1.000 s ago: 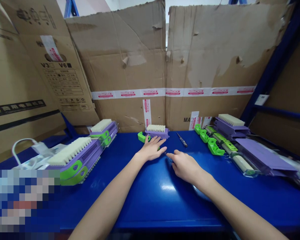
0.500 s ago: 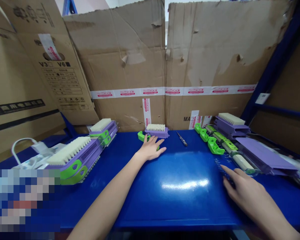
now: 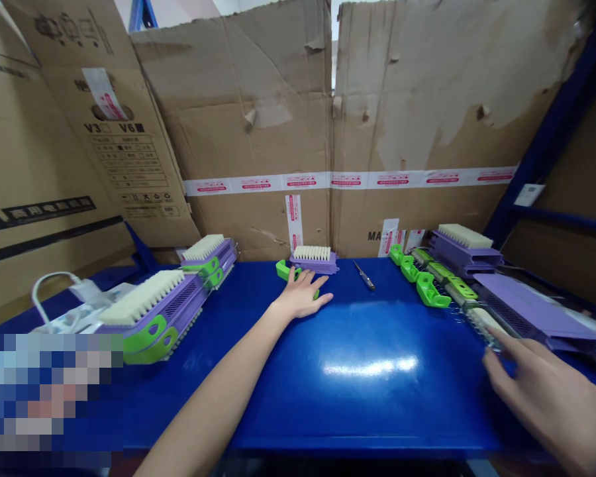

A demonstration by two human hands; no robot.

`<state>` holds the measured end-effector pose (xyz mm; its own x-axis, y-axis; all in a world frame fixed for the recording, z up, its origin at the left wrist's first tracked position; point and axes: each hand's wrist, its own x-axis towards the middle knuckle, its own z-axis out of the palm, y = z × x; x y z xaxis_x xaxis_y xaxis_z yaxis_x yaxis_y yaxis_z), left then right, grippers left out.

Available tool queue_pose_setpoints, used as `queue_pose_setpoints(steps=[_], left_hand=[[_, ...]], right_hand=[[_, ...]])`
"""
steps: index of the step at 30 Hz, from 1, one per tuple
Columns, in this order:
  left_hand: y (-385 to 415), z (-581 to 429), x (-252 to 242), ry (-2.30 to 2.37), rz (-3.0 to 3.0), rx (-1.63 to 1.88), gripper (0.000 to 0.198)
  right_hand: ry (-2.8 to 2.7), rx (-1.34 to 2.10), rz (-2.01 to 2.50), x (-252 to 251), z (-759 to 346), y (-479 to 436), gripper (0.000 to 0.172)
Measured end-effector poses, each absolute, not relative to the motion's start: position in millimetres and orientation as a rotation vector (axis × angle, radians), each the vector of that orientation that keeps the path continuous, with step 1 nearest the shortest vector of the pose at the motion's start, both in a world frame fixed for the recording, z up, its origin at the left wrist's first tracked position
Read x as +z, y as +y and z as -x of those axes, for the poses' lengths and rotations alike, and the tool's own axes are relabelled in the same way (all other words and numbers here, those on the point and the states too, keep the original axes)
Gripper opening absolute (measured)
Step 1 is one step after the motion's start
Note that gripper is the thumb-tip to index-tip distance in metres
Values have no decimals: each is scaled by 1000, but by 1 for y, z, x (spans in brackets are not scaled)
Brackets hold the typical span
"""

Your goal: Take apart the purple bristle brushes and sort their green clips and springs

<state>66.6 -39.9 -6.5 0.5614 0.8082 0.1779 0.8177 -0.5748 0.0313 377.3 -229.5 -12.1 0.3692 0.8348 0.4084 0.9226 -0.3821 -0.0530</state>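
My left hand (image 3: pixel 305 293) lies palm down with its fingers spread, over a green plastic piece (image 3: pixel 285 269) that it partly covers. Just behind its fingertips is a purple brush head (image 3: pixel 322 264) with cream bristles (image 3: pixel 312 252). On the right, my right hand (image 3: pixel 551 387) is slightly blurred, thumb and forefinger close together around something small, thin and greyish. What it is, I cannot make out. Those fingertips are at the near end of a row of narrow parts, green (image 3: pixel 459 287) and cream (image 3: pixel 481 318), with thin wire-like bits along it. Several green hooked pieces (image 3: pixel 433 291) lie beside that row.
A slim screwdriver-like tool (image 3: pixel 364 275) lies on the blue table (image 3: pixel 367 411). Stacked purple-and-green brushes (image 3: pixel 153 311) stand left, near a white cable (image 3: pixel 42 291). Purple housings (image 3: pixel 536 308) lie at the right. Cardboard (image 3: pixel 258 132) walls the back.
My right hand has moved right and a little nearer, from beside the green hooked pieces to the row's near end. My left hand stays on the green piece. The view has shifted slightly.
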Motion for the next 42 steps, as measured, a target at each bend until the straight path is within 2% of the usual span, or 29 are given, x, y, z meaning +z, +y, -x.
queue_pose_setpoints(steps=[6,13,25,31,42], left_hand=[[-40,-66,-7,-1411,2722,-271,64],[-39,-66,-8,-1392,2720,-297,63],[-40,-66,-8,-1389,2715,-317,63],[-38,-65,-10,-1377,2723,-319,63],[-39,-65,-9,-1386,2726,-316,65]], right_hand=[[-1663,-584,2379,15,-380,-195,40],[-1824,-710,2459,23,-379,-156,31],[-1850,-799,2456,19,-379,-151,31],[-1900,-732,2478,21,-381,-148,29],[-1910,-673,2384,15,-389,-149,40]])
